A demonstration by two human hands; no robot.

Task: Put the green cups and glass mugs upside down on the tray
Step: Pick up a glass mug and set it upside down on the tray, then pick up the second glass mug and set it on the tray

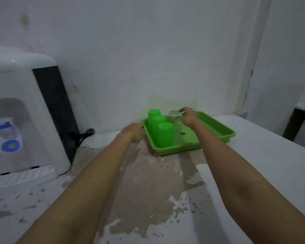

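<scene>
A green tray (217, 128) lies on the worn counter by the wall. Three green cups stand upside down in a row along its left side: far (153, 117), middle (158, 125), near (164, 137). Just right of them a glass mug (175, 121) stands upside down in the tray, and my right hand (188, 117) is closed on its handle side. My left hand (133, 132) is curled at the tray's left edge; something pale shows under its fingers, but I cannot tell what it is.
A white water dispenser (23, 111) with a black side panel fills the left, its black cable (84, 135) trailing on the counter. The counter's (148, 191) paint is peeling. A dark-legged table (299, 120) stands beyond the counter at the right.
</scene>
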